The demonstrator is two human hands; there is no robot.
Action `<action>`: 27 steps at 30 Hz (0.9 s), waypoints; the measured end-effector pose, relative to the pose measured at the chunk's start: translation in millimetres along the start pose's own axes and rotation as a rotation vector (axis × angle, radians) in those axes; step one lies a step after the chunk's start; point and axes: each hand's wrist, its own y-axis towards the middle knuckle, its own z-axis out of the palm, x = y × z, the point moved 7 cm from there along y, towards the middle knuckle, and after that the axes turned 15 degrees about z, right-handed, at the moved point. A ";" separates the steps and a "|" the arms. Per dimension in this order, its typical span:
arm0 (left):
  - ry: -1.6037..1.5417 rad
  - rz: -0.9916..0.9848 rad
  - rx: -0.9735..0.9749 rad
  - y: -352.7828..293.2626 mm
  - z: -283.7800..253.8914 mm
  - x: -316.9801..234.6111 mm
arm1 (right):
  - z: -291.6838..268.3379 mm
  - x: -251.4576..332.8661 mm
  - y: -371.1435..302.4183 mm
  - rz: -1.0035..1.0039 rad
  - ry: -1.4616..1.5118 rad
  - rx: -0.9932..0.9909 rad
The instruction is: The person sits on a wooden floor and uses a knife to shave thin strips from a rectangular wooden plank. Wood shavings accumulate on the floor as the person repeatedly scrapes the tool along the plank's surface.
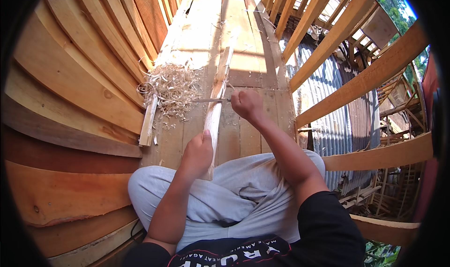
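Observation:
A long, pale strip of wood (213,119) runs from my lap out along the plank floor, its near end by my crossed legs. My left hand (198,151) is closed around this strip close to its near end, thumb on top. In my right hand (246,104) is a knife, gripped by its handle, which my fist hides. The knife's narrow blade (211,100) points left and lies across the strip, roughly halfway along. A thin curl of wood sticks up from the strip just beyond the blade.
Curly wood shavings (176,86) are heaped on the floor to the left, beside a short wood piece (149,121). Upright boards (79,84) line the left side. Slatted wooden railing (347,91) stands on the right, with corrugated metal sheets (323,112) below it.

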 end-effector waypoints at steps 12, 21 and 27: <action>0.036 -0.018 -0.010 2.4 -12.7 11.4 | 16.4 38.1 -39.5 -0.124 -0.111 0.227; 0.081 -0.002 -0.041 1.0 -5.9 6.0 | 14.4 25.2 -26.7 -0.037 -0.034 0.090; 0.068 -0.018 -0.047 -2.6 -12.6 2.6 | 19.9 34.8 -34.5 -0.152 -0.076 0.206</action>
